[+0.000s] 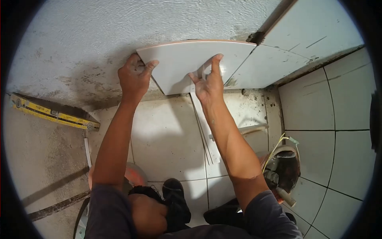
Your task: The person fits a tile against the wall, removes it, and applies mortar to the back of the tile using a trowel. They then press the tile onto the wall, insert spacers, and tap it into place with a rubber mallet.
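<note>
A white wall tile with a reddish edge along its top stands against the rough wall, just left of another white tile. My left hand grips its left edge, thumb on the face and fingers curled behind the edge. Against the tile's glossy face, right of its middle, my right hand presses with spread fingertips. Some fingers of that hand are partly hidden. Below the tile, a narrow white strip lies on the tiled floor.
A yellow spirit level lies along the wall at left. On the right stands a bucket with a yellow cord and a handled tool at it. A pale bar lies on the floor behind my right forearm. Tiled wall bounds the right.
</note>
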The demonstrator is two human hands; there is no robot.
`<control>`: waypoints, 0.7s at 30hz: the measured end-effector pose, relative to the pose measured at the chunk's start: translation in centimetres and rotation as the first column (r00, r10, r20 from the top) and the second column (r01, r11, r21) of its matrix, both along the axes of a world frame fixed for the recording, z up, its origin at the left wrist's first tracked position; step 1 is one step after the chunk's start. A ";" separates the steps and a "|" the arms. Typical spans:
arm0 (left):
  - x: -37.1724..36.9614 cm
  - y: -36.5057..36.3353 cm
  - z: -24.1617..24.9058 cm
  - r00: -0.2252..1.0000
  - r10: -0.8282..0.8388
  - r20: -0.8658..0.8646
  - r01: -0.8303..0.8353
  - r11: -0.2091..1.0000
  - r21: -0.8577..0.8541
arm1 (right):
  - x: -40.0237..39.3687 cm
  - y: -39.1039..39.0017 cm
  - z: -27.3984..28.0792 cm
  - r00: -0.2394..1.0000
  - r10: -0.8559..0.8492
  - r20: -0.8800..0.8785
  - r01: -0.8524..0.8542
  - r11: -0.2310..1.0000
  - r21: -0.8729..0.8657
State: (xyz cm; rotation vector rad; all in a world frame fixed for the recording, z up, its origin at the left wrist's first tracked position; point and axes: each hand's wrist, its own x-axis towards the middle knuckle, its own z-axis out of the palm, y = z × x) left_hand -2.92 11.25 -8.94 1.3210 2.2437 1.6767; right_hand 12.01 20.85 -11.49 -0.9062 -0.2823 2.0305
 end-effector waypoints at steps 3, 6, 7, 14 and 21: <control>0.7 0.1 -0.2 1.000 -0.024 -0.007 0.024 1.000 0.013 | 0.6 0.0 -0.9 1.000 -0.010 -0.002 0.010 1.000 -0.022; 0.1 -0.4 0.5 0.995 -0.046 0.087 0.040 0.997 0.068 | -0.3 -0.2 -0.4 1.000 0.025 -0.017 -0.026 0.999 -0.034; 0.0 -0.5 0.8 1.000 0.007 -0.001 -0.007 1.000 -0.005 | -0.4 -0.3 0.0 0.998 0.038 -0.043 -0.037 0.999 0.014; 0.2 -0.1 0.0 0.992 -0.083 0.093 0.077 0.995 0.063 | 0.3 -0.1 -0.6 1.000 -0.008 0.030 0.009 0.999 -0.031; 0.4 0.0 -0.9 0.998 -0.037 -0.055 0.042 0.995 0.092 | 0.3 -0.2 0.4 0.996 -0.021 0.083 0.021 1.000 -0.001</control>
